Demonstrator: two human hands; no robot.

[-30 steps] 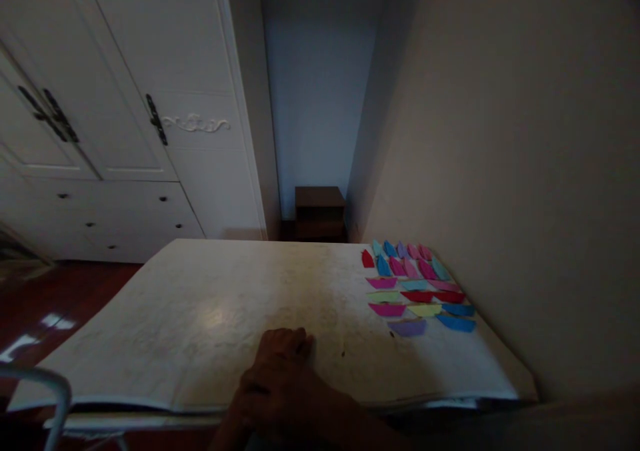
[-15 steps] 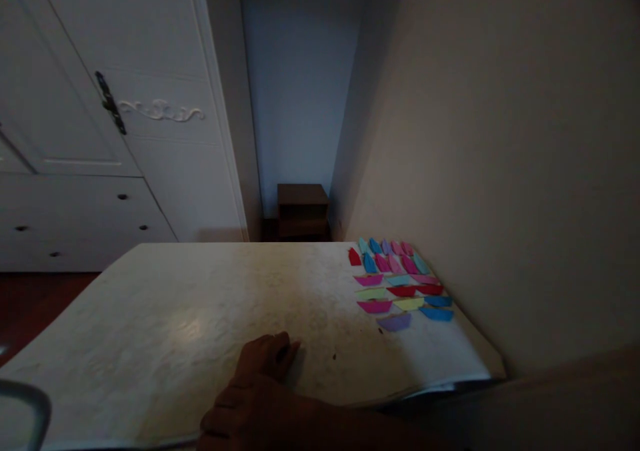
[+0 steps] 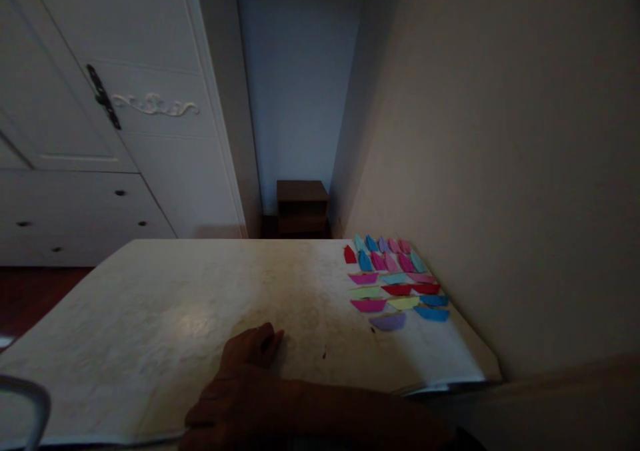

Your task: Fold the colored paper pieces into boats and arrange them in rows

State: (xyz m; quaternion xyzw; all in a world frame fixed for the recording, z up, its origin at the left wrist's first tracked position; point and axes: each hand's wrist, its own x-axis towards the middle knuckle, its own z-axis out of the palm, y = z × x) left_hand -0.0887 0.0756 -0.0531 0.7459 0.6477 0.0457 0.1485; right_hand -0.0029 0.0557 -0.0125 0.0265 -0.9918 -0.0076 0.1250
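My left hand (image 3: 249,348) rests on the pale tabletop (image 3: 165,304) near its front edge. Its fingers are curled in loosely, and I see nothing in them. From the right, my right forearm crosses in front of me, and my right hand (image 3: 225,397) lies over my left wrist with its fingers bent around it. Apart from both hands, at the right end of the table, several small folded paper boats (image 3: 367,305) lie in rows, in pink, red, blue, green, yellow and purple. Closest to my hands is a purple paper boat (image 3: 389,321).
Small dark specks (image 3: 324,353) lie on the table right of my hands. A curved grey bar (image 3: 35,397) stands at the lower left. A wall (image 3: 475,204) borders the table on the right. Beyond are a white wardrobe (image 3: 175,177) and a brown nightstand (image 3: 302,191).
Both hands appear slightly further left and higher in view, while the whole scene has shifted a little with the camera. The paper boats keep their arrangement.
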